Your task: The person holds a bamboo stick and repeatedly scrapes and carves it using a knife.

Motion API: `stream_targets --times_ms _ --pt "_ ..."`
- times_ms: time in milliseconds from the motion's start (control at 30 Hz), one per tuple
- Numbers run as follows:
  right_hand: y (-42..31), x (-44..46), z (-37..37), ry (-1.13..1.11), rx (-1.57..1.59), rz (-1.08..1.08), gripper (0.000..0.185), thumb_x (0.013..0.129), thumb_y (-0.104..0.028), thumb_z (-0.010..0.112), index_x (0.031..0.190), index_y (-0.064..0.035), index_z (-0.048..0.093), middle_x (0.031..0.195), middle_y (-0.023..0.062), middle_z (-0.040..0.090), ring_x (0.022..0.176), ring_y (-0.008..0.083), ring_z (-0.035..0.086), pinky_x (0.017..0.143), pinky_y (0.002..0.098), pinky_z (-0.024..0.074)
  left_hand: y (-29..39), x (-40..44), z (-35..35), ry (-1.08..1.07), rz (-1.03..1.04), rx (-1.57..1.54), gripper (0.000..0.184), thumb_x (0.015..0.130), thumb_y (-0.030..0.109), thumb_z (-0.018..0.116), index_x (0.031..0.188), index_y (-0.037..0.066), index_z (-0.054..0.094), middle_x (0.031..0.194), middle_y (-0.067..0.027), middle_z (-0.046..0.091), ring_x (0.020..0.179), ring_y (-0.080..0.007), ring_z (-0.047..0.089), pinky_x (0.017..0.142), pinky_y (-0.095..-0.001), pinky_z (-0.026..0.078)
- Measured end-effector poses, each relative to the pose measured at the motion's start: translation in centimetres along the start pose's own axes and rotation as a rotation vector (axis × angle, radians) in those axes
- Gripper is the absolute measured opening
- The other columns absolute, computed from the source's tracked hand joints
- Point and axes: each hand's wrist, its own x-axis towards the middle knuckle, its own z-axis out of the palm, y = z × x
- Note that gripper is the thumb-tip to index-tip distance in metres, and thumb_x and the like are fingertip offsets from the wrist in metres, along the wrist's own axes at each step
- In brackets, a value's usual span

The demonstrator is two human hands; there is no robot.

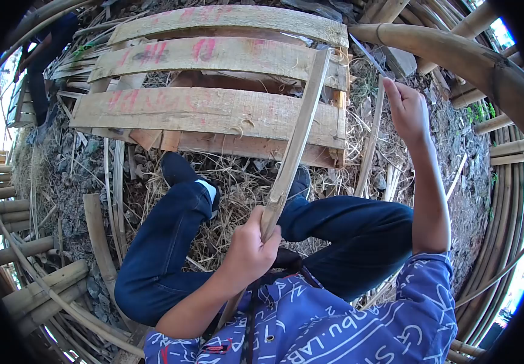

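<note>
My left hand (251, 249) is closed around the lower part of a split bamboo strip (298, 136). The strip slants up and to the right, its far end over the slatted wooden pallet (207, 109). At the upper right my right hand (406, 109) is closed on a long thin blade (366, 53), which points up and left past the pallet's right corner. The handle is hidden in my fist. Another strip (371, 139) stands out below the blade, left of my right forearm. Pink marks show on the pallet's slats.
Thick bamboo poles (456, 45) cross the upper right, and stacked bamboo (507, 200) lines the right side. Cut bamboo pieces (47, 291) lie at the lower left. Shavings (238, 200) cover the ground around my feet. Another person's leg (40, 85) shows at the upper left.
</note>
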Motion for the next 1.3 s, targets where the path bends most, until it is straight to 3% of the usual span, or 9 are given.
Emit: stream_targets --times_ms 33,100,200,300,433,500,700,1000,1300 --pt "-0.8 -0.5 -0.2 0.001 0.003 -0.003 0.058 0.094 -0.051 0.047 0.068 0.0006 0.054 0.054 0.0139 0.047 0.05 0.0253 0.046 0.052 0.0377 0.0373 0.0 0.0 0.0 0.005 0.001 0.001 0.016 0.086 0.01 0.055 0.096 -0.001 0.049 0.06 -0.017 0.054 0.055 -0.0275 0.061 0.054 -0.0354 0.045" --pt "-2.4 -1.8 -0.7 -0.053 0.076 0.012 0.057 0.094 -0.05 0.048 0.068 -0.0002 0.055 0.052 0.0101 0.045 0.048 0.0209 0.043 0.05 0.036 0.0356 0.1 0.0 0.1 0.005 0.037 -0.028 0.014 0.09 0.01 0.058 0.097 0.0 0.051 0.064 0.0003 0.048 0.058 -0.0042 0.044 0.05 -0.0245 0.036" --pt "-4.3 -4.9 -1.0 -0.113 0.225 0.005 0.043 0.096 -0.036 0.053 0.071 -0.0005 0.061 0.05 0.0061 0.044 0.046 0.014 0.038 0.046 0.0332 0.032 0.1 0.3 -0.1 0.007 0.049 -0.042 0.018 0.09 0.015 0.058 0.093 0.0 0.049 0.059 -0.0103 0.053 0.053 -0.0157 0.055 0.051 -0.0322 0.042" --pt "-6.4 -7.7 -0.8 -0.187 0.285 -0.033 0.032 0.093 -0.029 0.058 0.076 -0.0017 0.066 0.05 0.0074 0.047 0.044 0.0149 0.042 0.045 0.0337 0.0347 -0.5 0.7 -0.3 -0.009 0.056 -0.062 0.015 0.091 0.011 0.057 0.1 0.0 0.051 0.064 0.0013 0.049 0.056 -0.004 0.044 0.048 -0.0245 0.035" --pt "-9.9 -10.0 0.1 -0.309 0.277 -0.215 0.026 0.085 -0.029 0.067 0.076 -0.0049 0.067 0.055 0.0119 0.056 0.047 0.0278 0.057 0.047 0.0374 0.0433 -0.1 0.8 -0.2 -0.006 0.037 -0.038 0.016 0.092 0.011 0.057 0.101 0.0 0.051 0.064 0.0012 0.049 0.056 -0.0044 0.045 0.048 -0.0249 0.035" --pt "-10.3 -10.5 1.1 -0.378 0.236 -0.313 0.031 0.084 -0.028 0.068 0.069 -0.002 0.058 0.054 0.0151 0.049 0.048 0.0346 0.051 0.048 0.0391 0.0397 0.0 0.8 0.0 0.024 0.075 0.013 0.019 0.091 0.016 0.057 0.092 0.001 0.046 0.059 -0.0122 0.052 0.052 -0.0186 0.057 0.05 -0.0332 0.041" --pt "-11.0 -11.0 2.2 -0.364 0.213 -0.343 0.036 0.084 -0.033 0.068 0.067 -0.0035 0.057 0.053 0.0154 0.05 0.05 0.0366 0.053 0.047 0.0421 0.041 0.7 0.7 0.0 0.017 0.059 0.035 0.019 0.091 0.016 0.058 0.094 -0.001 0.048 0.063 -0.0198 0.055 0.058 -0.0338 0.062 0.053 -0.0379 0.043" --pt "-10.2 -11.2 3.0 -0.4 0.111 -0.341 0.04 0.085 -0.037 0.066 0.063 -0.0044 0.056 0.053 0.0143 0.051 0.05 0.0363 0.054 0.047 0.0424 0.0413 -0.4 0.9 0.6 0.092 0.162 0.082 0.018 0.088 0.011 0.057 0.097 -0.002 0.048 0.064 -0.0244 0.057 0.065 -0.0436 0.062 0.056 -0.044 0.046" --pt "-8.8 -10.3 3.6 -0.312 0.028 -0.35 0.049 0.086 -0.049 0.06 0.06 -0.0083 0.056 0.052 0.0111 0.054 0.048 0.0331 0.057 0.045 0.0419 0.0443 -0.3 0.9 0.8 0.074 0.149 0.12 0.021 0.086 0.008 0.058 0.098 -0.005 0.047 0.062 -0.0251 0.058 0.064 -0.0433 0.062 0.053 -0.0459 0.046"
